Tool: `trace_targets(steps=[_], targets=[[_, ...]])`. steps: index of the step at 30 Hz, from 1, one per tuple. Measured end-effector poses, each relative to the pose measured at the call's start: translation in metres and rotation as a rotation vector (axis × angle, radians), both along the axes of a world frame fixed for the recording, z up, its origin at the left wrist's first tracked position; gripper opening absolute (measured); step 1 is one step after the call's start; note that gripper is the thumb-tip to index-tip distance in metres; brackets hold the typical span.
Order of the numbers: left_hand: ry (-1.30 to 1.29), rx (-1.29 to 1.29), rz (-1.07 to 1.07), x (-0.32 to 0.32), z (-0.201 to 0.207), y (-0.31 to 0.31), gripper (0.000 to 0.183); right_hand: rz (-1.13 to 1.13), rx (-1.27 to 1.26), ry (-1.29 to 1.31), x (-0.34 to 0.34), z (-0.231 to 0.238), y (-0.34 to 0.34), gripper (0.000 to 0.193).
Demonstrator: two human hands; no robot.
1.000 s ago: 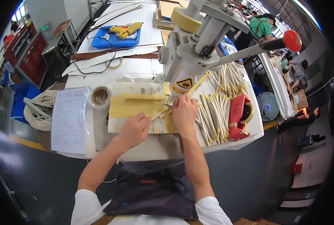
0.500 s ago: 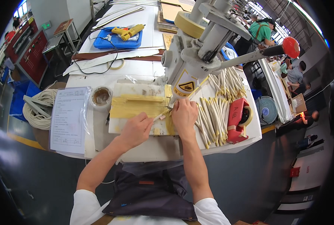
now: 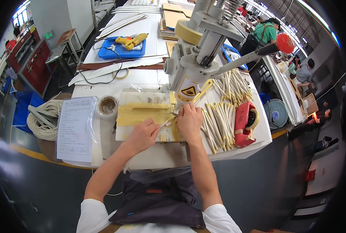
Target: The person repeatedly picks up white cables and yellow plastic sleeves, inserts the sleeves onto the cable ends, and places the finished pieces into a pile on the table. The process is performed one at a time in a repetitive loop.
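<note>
Steadiness matters as my left hand [image 3: 145, 134] pinches the pale cord piece [image 3: 170, 119] over the white board [image 3: 122, 133], near the press [image 3: 178, 73], while my right hand [image 3: 190, 118] curls, on what I cannot tell.

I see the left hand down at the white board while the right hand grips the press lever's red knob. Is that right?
Not quite: the right hand isn't on the red knob. The head view shows it down by the press, near the right end of the white board, well away from the knob. The left hand is indeed at the board.
</note>
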State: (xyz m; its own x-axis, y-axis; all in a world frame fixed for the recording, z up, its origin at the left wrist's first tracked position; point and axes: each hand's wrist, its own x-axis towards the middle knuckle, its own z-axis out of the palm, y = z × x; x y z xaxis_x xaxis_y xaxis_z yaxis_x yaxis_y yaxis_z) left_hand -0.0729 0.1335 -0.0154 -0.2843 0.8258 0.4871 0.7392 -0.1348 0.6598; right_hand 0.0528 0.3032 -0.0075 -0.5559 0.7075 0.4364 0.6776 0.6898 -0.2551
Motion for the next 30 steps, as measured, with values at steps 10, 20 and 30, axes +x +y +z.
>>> trace_targets(steps=[10,20,30], targets=[[-0.009,-0.048,0.036,-0.002,-0.003,-0.005,0.009,1.014,-0.753,1.355,0.053,0.299,0.061,0.046],[0.003,-0.015,0.021,0.005,-0.002,0.003,0.009,0.968,-0.407,1.208,0.098,0.212,-0.025,0.040],[0.023,0.042,0.176,0.005,-0.002,0.001,0.010,1.008,-0.488,1.151,0.099,0.234,0.002,0.032]])
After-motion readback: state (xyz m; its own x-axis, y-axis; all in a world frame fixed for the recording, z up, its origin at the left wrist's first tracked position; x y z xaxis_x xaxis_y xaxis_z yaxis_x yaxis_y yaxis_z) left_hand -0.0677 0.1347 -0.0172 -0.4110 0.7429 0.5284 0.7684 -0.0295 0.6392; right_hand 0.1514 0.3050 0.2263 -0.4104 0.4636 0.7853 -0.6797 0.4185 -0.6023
